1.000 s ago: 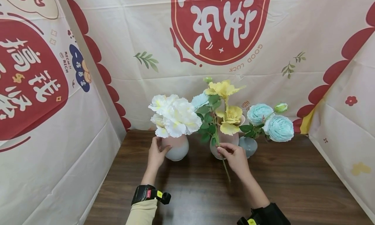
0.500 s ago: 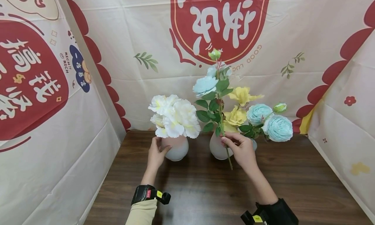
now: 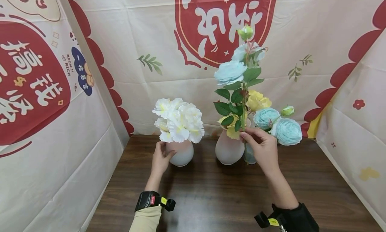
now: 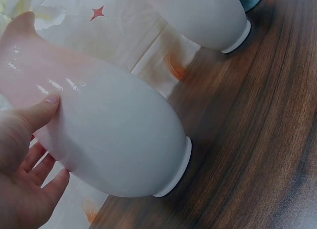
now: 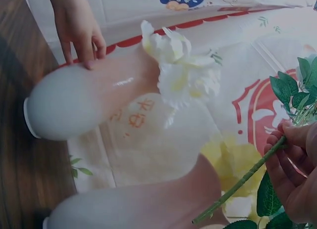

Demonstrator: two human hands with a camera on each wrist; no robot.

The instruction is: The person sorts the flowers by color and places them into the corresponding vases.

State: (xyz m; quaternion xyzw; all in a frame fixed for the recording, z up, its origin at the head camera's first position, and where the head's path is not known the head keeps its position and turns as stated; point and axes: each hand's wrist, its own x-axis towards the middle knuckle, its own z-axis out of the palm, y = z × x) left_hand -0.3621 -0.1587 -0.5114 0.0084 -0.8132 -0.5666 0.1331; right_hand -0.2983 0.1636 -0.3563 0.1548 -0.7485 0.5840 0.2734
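Observation:
My left hand (image 3: 161, 161) holds a pink-and-white vase (image 3: 182, 154) at the left, thumb on its near side and fingers on the other, as the left wrist view shows on the vase (image 4: 124, 125). White flowers (image 3: 182, 121) fill its mouth. My right hand (image 3: 264, 151) pinches the green stem of a pale blue artificial rose spray (image 3: 231, 72), upright in front of the other vases. In the right wrist view the bare stem (image 5: 237, 181) hangs below my fingers, its cut end near the rim of the middle vase (image 5: 133, 206). That pink-and-white vase holds yellow flowers (image 3: 258, 100).
A small grey-blue vase (image 3: 250, 157), partly hidden by my right hand and the stem, stands right of the middle vase, with blue roses (image 3: 286, 131) leaning right. All stand on the dark wooden table (image 3: 205, 198). Printed cloth walls (image 3: 132, 101) enclose the back and sides.
My right hand has raised the blue rose spray and carried it to the right; it was low in front of the middle vase. My left hand stays on the left vase.

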